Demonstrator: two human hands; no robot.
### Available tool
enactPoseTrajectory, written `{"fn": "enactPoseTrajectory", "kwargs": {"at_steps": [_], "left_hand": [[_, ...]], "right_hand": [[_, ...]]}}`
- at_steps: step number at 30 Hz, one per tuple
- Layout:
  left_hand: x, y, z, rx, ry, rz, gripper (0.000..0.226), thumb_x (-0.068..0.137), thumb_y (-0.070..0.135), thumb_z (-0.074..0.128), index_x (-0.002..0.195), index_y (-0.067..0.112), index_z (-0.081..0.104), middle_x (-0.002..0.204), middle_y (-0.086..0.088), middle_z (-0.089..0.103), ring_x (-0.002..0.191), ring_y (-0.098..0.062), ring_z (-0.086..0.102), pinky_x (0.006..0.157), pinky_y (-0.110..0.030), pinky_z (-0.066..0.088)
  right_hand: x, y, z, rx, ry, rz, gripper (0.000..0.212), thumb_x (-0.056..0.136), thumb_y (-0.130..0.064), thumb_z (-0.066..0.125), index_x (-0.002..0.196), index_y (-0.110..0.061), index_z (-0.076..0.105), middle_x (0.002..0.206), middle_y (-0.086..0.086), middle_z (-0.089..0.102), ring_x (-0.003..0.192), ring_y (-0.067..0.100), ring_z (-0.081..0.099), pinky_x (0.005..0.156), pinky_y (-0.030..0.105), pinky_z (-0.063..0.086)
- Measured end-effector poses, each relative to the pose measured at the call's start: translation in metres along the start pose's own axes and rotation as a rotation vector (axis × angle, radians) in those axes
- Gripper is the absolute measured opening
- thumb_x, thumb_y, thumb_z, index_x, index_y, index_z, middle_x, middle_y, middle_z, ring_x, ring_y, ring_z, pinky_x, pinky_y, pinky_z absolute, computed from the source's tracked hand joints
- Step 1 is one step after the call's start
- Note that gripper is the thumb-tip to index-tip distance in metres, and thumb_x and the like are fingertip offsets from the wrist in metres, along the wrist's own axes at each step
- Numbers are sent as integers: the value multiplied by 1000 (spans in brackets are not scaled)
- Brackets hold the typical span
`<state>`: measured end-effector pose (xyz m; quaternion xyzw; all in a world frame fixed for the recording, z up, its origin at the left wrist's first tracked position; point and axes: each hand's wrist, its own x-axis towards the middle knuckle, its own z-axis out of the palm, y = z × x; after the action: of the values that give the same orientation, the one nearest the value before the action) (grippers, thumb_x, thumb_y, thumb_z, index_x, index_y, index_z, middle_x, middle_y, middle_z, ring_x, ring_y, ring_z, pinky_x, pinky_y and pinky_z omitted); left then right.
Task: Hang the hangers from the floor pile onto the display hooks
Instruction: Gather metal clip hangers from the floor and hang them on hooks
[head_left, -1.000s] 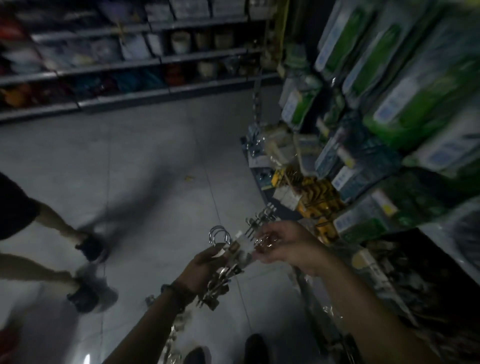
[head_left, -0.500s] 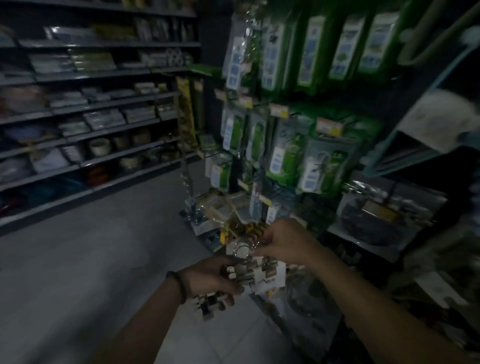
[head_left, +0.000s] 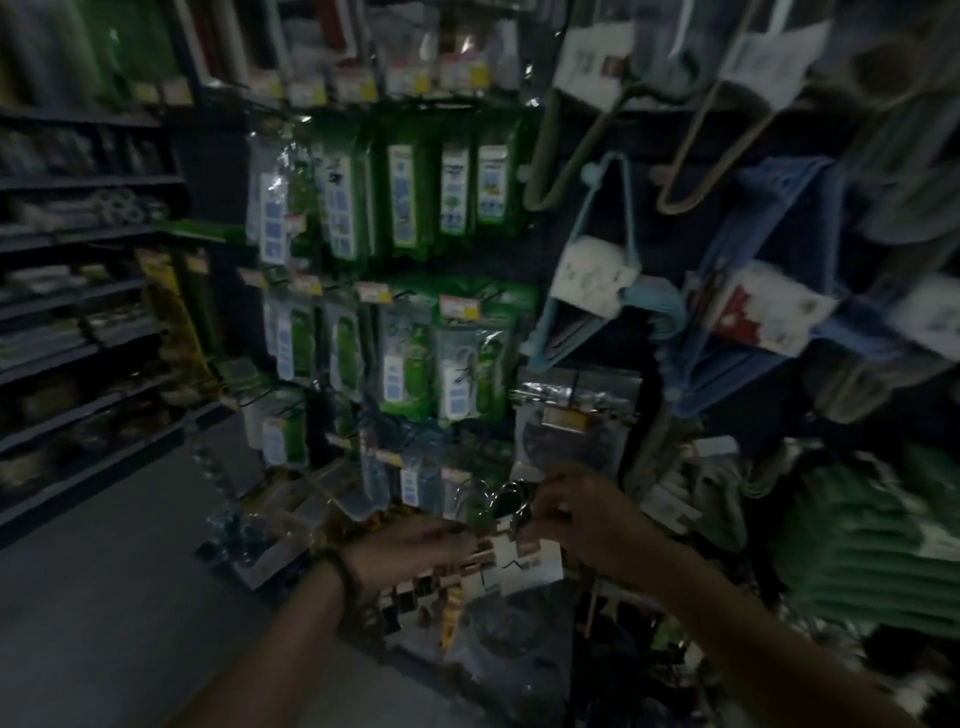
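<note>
You stand in a dim shop aisle, with grey floor (head_left: 104, 597) at the lower left, stock shelves (head_left: 78, 291) along the left edge and a display wall ahead, all of it smeared by motion. Your left hand (head_left: 415, 551) is curled round a bundle of clip hangers (head_left: 470, 564) carrying a white card (head_left: 519, 569), held low in front of the wall and off the floor. Your right hand (head_left: 576, 514) pinches the wire loops (head_left: 506, 500) at the bundle's top. The risk, as I judge it, starts there: several loops lie together, so you may thread only some onto a hook, and the rest would drop once the left hand lets go. The clips dangling below your left hand could snag the packets just behind them and drag one off. In this light the display hooks (head_left: 270, 401) are thin dark wires, hard to pick out, so missing a tip is likely; steer by the price tags (head_left: 453, 306) at their ends. Farther out, clear packets with green cards (head_left: 410, 202) hang in rows, their contents too blurred to name. The clear bag (head_left: 576, 415) just above your right hand holds something dark and round under a gold card. Bundled blue hangers (head_left: 779, 218) and pale hangers (head_left: 691, 150) hang at the upper right.
</note>
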<state>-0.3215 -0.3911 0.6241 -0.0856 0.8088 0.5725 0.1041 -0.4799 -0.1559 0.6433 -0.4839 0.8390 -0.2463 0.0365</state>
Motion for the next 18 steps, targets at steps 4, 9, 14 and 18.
{"fn": "enactPoseTrajectory", "kwargs": {"at_steps": [4,9,14,18], "left_hand": [[35,27,14,81,-77,-3,66,76,86,64,124,42,73,138,15,66,131,-8,58,118,-35,41],[71,43,24,146,-49,52,64,85,77,62,107,18,73,116,2,67,106,-17,63,103,-34,45],[107,46,29,58,-8,-49,73,71,89,65,123,39,72,144,14,59,139,-17,50,119,-39,37],[142,42,30,-140,136,-235,128,54,99,66,160,32,39,170,5,29,155,-25,30,127,-50,23]], "right_hand": [[-19,31,-12,-185,80,32,29,93,-60,64,98,-31,64,118,-8,59,102,18,61,83,43,55],[-38,66,-30,-242,23,-19,54,86,-76,57,127,-41,62,137,-7,46,129,14,41,107,38,41],[-16,105,-29,-216,59,-18,50,76,-66,74,123,-49,66,139,-12,44,132,17,41,105,38,44],[7,141,-18,-158,170,-64,39,80,-62,71,116,-48,69,141,-10,48,129,23,49,98,42,52]]}}
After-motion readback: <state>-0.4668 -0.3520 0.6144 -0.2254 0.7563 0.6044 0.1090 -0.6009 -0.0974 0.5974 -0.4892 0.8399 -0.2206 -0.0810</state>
